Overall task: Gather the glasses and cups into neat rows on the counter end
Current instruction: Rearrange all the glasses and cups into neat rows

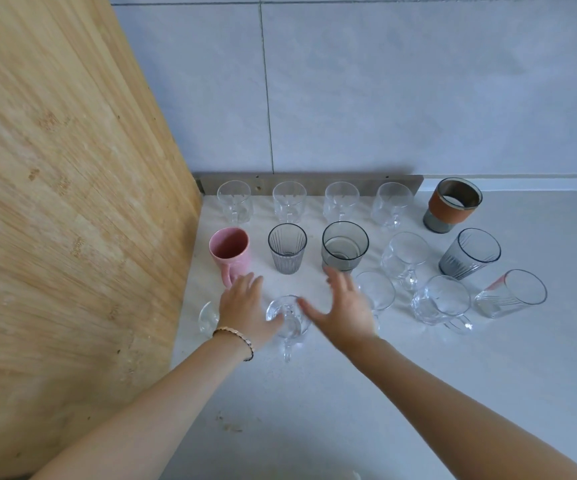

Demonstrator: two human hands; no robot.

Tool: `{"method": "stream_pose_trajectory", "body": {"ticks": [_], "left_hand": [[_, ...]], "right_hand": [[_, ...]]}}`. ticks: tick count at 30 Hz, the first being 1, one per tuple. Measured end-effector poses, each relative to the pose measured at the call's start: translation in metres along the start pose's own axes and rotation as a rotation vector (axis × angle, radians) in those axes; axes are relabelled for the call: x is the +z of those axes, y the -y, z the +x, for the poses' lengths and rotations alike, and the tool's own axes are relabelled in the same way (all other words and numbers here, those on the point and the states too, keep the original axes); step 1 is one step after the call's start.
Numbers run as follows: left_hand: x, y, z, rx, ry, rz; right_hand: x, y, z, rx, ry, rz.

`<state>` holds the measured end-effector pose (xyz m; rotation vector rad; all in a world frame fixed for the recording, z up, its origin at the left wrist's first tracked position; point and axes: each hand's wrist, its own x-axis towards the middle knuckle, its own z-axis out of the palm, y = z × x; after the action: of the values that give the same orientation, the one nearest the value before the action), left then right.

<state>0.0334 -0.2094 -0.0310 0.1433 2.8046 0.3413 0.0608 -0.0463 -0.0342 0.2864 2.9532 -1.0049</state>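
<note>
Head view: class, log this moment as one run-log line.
left hand: open, touching clear mug | right hand: open beside it | pink mug: upright

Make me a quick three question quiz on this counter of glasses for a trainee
1. True or false: the pink mug lies on its side.
2. How many clear glasses stand in the back row along the wall? A) two B) four C) six
3. Which glass sits between the left hand and right hand?

Key: 1. false, it stands upright. 2. B. 3. The clear handled glass.
</note>
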Motion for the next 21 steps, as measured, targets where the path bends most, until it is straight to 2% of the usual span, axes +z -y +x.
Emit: {"method": "stream_pose_trajectory", "body": {"ticks": [1, 2, 3, 5, 6, 8, 10, 13, 21], "left_hand": [[0.003, -0.008, -0.001, 0.06, 0.036, -0.011], [0.007, -0.015, -0.001, 0.093, 0.088, -0.004], [0.01, -0.02, -0.001, 0.112, 0.136, 0.018], [0.017, -0.028, 0.0, 0.128, 0.177, 0.067], [0.018, -0.031, 0.0, 0.129, 0.182, 0.078], [0.017, -0.034, -0.001, 0.138, 0.173, 0.085], [0.016, -0.035, -0.003, 0.15, 0.151, 0.068], [0.017, -0.033, -0.004, 0.127, 0.15, -0.014], [0.021, -0.03, -0.003, 0.115, 0.141, -0.071]], "right_hand": [[-0.008, -0.01, 0.001, -0.016, -0.197, -0.033], [-0.018, -0.021, 0.004, 0.024, -0.283, -0.078], [-0.028, -0.034, 0.007, 0.124, -0.238, -0.112], [-0.04, -0.063, 0.016, 0.323, 0.064, -0.114], [-0.044, -0.073, 0.02, 0.333, 0.202, -0.084], [-0.045, -0.083, 0.025, 0.233, 0.325, -0.029], [-0.045, -0.082, 0.023, 0.191, 0.299, -0.012], [-0.042, -0.079, 0.009, 0.232, 0.239, -0.05], [-0.025, -0.065, -0.015, 0.133, 0.298, -0.087]]}}
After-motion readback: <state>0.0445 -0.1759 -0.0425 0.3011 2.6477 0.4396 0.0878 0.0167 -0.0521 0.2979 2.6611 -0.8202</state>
